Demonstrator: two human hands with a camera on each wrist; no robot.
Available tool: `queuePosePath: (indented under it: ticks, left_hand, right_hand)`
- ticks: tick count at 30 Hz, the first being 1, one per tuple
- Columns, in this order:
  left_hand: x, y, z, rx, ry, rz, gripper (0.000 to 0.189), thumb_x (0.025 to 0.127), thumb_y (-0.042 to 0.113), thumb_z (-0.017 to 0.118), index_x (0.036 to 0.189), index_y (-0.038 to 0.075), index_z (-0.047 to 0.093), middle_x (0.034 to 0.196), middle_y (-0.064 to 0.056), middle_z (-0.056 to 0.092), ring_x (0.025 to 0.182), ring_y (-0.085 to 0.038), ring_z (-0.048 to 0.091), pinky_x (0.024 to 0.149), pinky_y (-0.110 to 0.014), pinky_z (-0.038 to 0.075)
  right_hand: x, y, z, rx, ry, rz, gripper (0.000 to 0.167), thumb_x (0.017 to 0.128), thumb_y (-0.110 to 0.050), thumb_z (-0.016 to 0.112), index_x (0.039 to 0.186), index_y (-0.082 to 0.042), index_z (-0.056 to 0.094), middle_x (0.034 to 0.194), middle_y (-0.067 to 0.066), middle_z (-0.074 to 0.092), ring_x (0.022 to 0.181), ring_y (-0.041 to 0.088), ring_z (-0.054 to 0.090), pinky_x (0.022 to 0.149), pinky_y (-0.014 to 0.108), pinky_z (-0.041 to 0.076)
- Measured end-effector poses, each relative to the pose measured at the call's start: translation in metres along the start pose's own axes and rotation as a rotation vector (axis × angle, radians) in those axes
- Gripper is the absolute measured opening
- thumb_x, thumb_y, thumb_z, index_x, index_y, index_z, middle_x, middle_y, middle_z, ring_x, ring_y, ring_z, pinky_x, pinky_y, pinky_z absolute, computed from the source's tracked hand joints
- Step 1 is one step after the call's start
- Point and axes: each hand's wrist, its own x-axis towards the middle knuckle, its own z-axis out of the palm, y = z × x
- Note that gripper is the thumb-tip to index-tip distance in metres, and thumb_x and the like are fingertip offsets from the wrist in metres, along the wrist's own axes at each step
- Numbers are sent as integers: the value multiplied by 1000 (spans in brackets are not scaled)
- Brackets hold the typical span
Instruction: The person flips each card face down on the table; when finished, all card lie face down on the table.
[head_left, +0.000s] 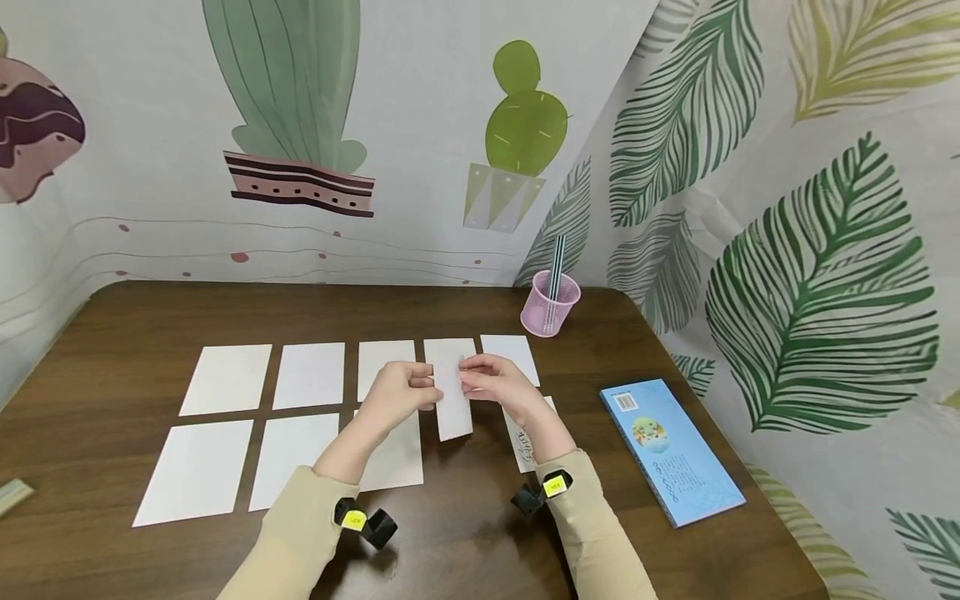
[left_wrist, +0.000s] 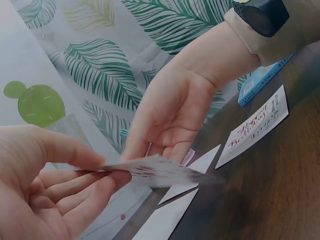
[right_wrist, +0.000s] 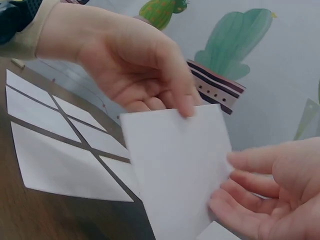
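Note:
A white card [head_left: 453, 400], its blank face toward the head camera, is held up tilted above the table. My left hand [head_left: 397, 396] pinches its left edge between thumb and fingers. At the opposite edge my right hand [head_left: 506, 387] holds it with thumb and fingertips. Blurred print shows on the card's other face [left_wrist: 150, 170] in the left wrist view. Near my right wrist lies a card with red "Happy Birthday" lettering [left_wrist: 252, 127], partly covered by that hand in the head view. Blank white cards [head_left: 225, 379] lie in two rows, some partly hidden by my left hand and arm.
A pink mesh pen cup [head_left: 550, 304] holding striped sticks stands at the back right. Toward the right edge lies a blue book [head_left: 672, 450]. A small pale green object [head_left: 13, 495] sits at the far left. Patterned cloth hangs behind the brown table [head_left: 480, 550].

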Motion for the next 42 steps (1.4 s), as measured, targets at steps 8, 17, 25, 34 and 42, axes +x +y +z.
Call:
queuePosePath:
  ticks: [8, 17, 25, 34, 42]
  left_hand:
    - [4, -11, 2, -9, -15, -72, 50, 83, -2, 61, 130, -17, 51, 123, -30, 62, 92, -30, 72, 86, -37, 59]
    - [8, -27, 7, -33, -86, -124, 51, 82, -6, 62, 129, -22, 47, 121, -32, 60, 99, -35, 69, 82, -35, 60]
    - [8, -33, 13, 44, -130, -176, 47, 82, -6, 65, 124, -23, 50, 117, -33, 60, 93, -34, 71, 82, -37, 60]
    - [8, -34, 15, 80, -136, -216, 34, 80, -3, 71, 109, -18, 60, 87, -19, 69, 64, -13, 66, 70, -30, 61]
    - [8, -31, 6, 77, -142, -230, 24, 87, 4, 70, 103, -13, 68, 80, -13, 72, 69, -16, 70, 70, -30, 61]
  right_hand:
    - [1, 7, -19, -99, 186, 54, 43, 88, -1, 65, 128, 10, 52, 106, 13, 61, 82, 8, 62, 80, 23, 56]
    - [2, 12, -27, -131, 132, 95, 26, 90, 1, 64, 113, 12, 59, 85, 0, 63, 73, 6, 62, 71, 21, 56]
    - [-2, 13, -28, -250, 93, 127, 21, 86, -3, 70, 103, 9, 63, 80, 1, 62, 73, 9, 60, 74, 24, 56]
    - [-2, 13, -24, -443, 140, 162, 16, 82, -5, 75, 94, 4, 69, 80, 7, 66, 69, 13, 59, 70, 26, 57]
    - [-1, 14, -23, -484, 161, 174, 15, 81, -6, 77, 91, 2, 70, 75, 6, 67, 65, 11, 58, 63, 21, 54]
